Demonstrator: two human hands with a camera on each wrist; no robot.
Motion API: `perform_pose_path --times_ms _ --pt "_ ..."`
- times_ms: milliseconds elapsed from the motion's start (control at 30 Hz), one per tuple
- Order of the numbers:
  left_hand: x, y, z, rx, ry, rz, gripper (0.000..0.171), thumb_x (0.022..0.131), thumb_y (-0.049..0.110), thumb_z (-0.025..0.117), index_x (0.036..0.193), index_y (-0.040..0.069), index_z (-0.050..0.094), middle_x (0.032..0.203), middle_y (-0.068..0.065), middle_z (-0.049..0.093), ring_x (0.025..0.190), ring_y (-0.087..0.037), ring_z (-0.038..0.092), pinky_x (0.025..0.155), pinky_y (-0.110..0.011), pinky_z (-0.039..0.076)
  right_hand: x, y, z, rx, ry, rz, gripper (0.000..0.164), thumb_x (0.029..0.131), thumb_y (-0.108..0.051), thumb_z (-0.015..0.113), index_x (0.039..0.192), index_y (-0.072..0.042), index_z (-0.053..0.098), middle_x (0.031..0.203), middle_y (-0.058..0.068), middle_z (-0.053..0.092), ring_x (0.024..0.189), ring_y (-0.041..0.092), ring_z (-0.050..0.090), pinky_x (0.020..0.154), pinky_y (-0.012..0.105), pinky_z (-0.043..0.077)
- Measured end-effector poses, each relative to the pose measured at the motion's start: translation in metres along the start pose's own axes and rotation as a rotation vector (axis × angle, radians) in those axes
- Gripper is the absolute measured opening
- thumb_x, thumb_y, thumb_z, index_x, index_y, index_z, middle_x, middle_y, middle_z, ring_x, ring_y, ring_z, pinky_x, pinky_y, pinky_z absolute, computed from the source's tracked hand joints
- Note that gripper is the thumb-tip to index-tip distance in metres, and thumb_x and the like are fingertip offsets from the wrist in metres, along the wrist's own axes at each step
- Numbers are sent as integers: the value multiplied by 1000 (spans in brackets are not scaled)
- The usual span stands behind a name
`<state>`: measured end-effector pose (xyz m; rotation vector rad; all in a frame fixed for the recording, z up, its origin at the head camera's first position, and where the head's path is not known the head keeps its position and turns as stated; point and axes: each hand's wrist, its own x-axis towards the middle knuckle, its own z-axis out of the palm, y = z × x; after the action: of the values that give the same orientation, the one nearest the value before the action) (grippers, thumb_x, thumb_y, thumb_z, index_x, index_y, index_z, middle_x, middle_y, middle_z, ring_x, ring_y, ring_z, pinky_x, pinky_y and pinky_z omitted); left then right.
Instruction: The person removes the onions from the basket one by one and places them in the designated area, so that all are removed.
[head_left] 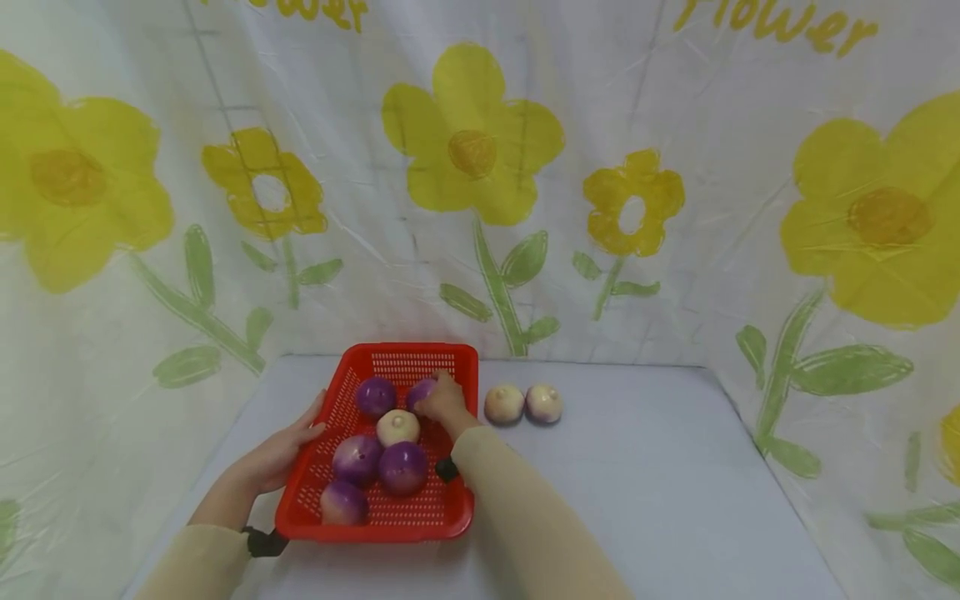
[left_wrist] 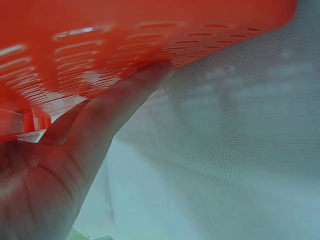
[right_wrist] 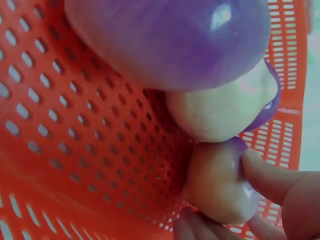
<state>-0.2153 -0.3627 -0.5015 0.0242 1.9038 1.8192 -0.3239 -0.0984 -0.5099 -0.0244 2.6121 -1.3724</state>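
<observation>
A red plastic basket point(head_left: 382, 532) with slotted walls stands on the table and holds several purple-and-white turnips. My left hand point(head_left: 273, 458) holds its left rim; in the left wrist view a long finger point(left_wrist: 117, 102) lies against the outer wall. Inside, toward the far right corner, my right hand point(head_left: 444, 404) grips a turnip point(right_wrist: 220, 182), thumb on one side and fingers on the other. A pale turnip point(head_left: 397, 428) sits beside it. Nearer me are purple turnips point(head_left: 402, 468), and another purple turnip point(head_left: 376, 397) lies at the far left.
Two pale turnips, one point(head_left: 504, 405) beside the other point(head_left: 543, 404), lie on the white table point(head_left: 637, 483) just right of the basket. A white curtain point(head_left: 540, 275) printed with yellow flowers hangs behind and around the table.
</observation>
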Motion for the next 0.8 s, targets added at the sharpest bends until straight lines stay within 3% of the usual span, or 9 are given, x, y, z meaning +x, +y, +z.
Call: perform_pose_path --times_ms 167,333,467,800 --pt "1 -1 1 -1 2 -4 61 105 30 27 145 48 -15 159 -9 -17 127 -27 47 97 -50 48 0 -1 -1 16 31 -26 72 71 -10 79 134 -9 45 123 17 59 111 32 57 95 47 49" --pt "0 0 2 1 -1 6 61 105 30 26 145 48 -15 159 -8 -18 130 -33 44 98 -53 45 2 -6 -1 48 46 -51 78 75 -13 77 143 -14 39 135 13 54 119 30 53 100 47 46" --pt "0 1 3 15 1 6 61 105 31 27 145 47 -16 159 -9 -19 132 -35 42 98 -53 45 4 -12 -6 75 55 -63 72 77 -16 76 141 -15 43 135 10 54 120 27 53 101 45 46" --pt "0 -1 0 36 27 -9 62 105 31 28 145 47 -15 159 -8 -17 128 -30 46 96 -50 48 -7 -33 -38 267 82 -128 71 76 -23 79 139 -19 46 131 9 56 115 25 56 97 42 49"
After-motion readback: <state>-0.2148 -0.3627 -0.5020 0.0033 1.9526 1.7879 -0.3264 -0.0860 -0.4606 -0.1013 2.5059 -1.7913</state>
